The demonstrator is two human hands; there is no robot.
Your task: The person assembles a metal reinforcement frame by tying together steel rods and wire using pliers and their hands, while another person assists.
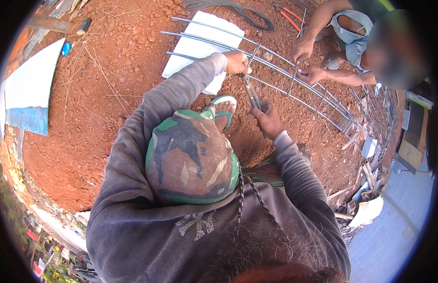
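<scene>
A long, narrow rebar cage [272, 63] of thin steel rods tied with square stirrups runs from upper left to lower right. My left hand [236, 62] is closed around its near rod, beside a stirrup. In my right hand [267, 119] is a pair of pincers [250, 92], gripped by the handles. Their jaws point up to the rod, right beside my left fingertips. Whether a tie wire sits in the jaws is too small to tell. Under the cage's left end lies a white sheet [185, 49].
A co-worker crouches at the upper right, with one hand [302, 48] and the other hand [312, 74] at the cage. Red-handled cutters [290, 20] and a coil of wire [249, 15] lie beyond it. Loose wires cover the red soil [94, 155]. My sandalled foot [223, 113] is close below.
</scene>
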